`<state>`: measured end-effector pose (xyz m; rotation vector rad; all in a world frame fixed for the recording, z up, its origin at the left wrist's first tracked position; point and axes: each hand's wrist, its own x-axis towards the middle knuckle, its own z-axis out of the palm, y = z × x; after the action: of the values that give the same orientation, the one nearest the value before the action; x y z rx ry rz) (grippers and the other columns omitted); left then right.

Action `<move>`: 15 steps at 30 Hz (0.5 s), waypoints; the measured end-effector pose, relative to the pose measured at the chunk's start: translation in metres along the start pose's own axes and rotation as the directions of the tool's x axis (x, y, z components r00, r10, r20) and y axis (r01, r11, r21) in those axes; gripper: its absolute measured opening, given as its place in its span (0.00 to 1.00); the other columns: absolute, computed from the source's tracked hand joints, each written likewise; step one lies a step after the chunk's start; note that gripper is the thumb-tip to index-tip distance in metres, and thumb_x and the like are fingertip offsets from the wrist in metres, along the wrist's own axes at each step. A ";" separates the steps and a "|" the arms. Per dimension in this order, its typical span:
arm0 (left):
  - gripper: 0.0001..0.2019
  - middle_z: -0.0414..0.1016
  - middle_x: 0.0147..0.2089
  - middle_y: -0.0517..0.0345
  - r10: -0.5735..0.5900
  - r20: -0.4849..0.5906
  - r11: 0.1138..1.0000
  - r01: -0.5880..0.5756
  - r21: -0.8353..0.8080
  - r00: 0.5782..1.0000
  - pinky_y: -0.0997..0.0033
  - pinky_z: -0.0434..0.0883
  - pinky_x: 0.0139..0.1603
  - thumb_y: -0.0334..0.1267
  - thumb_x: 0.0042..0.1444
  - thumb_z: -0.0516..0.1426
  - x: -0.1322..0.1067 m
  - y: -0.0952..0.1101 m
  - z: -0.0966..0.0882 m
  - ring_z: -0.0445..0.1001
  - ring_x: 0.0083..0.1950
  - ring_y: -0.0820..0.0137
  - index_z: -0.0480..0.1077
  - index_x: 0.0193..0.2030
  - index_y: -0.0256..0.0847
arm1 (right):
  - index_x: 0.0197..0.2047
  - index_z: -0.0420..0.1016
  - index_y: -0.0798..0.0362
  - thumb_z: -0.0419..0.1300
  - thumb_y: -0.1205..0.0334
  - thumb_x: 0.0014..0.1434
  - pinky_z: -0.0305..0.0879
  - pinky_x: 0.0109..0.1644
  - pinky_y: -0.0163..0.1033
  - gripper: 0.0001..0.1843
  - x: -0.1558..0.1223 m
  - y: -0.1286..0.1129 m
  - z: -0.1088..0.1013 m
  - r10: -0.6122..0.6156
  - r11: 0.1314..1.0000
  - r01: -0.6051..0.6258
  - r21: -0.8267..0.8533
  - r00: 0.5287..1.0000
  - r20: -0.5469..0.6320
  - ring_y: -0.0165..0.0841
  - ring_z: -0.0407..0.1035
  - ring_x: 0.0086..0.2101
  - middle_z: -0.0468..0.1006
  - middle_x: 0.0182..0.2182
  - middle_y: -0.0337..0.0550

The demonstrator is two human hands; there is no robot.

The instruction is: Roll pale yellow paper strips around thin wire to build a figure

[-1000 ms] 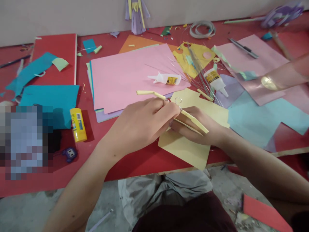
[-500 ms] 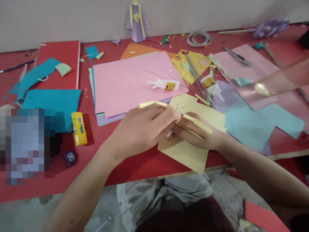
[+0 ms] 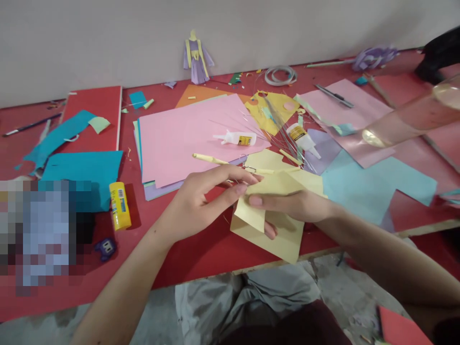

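My right hand (image 3: 287, 203) grips a piece of yellow paper (image 3: 280, 184), thumb on top and fingers underneath. My left hand (image 3: 206, 196) has its thumb and fingertips pinched together at the left edge of that paper. Just behind my fingers, a thin rolled yellow paper stick (image 3: 208, 158) with a bent wire loop (image 3: 248, 167) spans from left to right; whether my left fingers also touch it is hidden. A larger yellow sheet (image 3: 283, 239) lies on the table beneath my hands.
Behind my hands are stacked pink sheets (image 3: 187, 139), a small glue bottle (image 3: 239, 138), another glue bottle (image 3: 302, 136) and thin wires. A craft knife (image 3: 334, 96) lies at right; a yellow glue stick (image 3: 120, 206) is at left. A paper doll (image 3: 197, 60) leans on the wall.
The rolled stick with the wire loop was between both hands and now sits behind them. My right hand has taken up the yellow paper piece. The view has tilted up slightly.
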<state>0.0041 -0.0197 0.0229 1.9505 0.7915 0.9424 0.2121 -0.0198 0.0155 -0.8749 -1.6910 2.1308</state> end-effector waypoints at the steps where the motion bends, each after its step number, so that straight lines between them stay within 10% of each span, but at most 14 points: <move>1: 0.07 0.78 0.47 0.59 -0.009 -0.005 1.000 0.009 -0.007 1.000 0.81 0.74 0.47 0.32 0.63 0.56 0.000 0.000 0.000 0.77 0.48 0.75 0.72 0.46 0.42 | 0.22 0.72 0.58 0.52 0.52 0.67 0.62 0.25 0.26 0.26 0.001 0.000 -0.001 -0.005 1.000 0.004 0.030 1.000 0.021 0.22 0.65 0.18 0.70 0.14 0.36; 15: 0.10 0.78 0.47 0.55 0.344 0.073 0.923 -0.352 0.157 0.936 0.65 0.73 0.53 0.26 0.62 0.54 0.002 -0.009 -0.002 0.74 0.50 0.69 0.70 0.48 0.40 | 0.33 0.73 0.57 0.59 0.54 0.62 0.58 0.20 0.30 0.13 0.006 0.012 -0.010 -0.046 0.977 0.037 0.210 0.998 0.038 0.24 0.58 0.14 0.66 0.14 0.31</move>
<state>0.0017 -0.0135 0.0163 2.3026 0.5187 1.0617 0.2157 -0.0120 0.0015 -0.7317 -1.4554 2.2629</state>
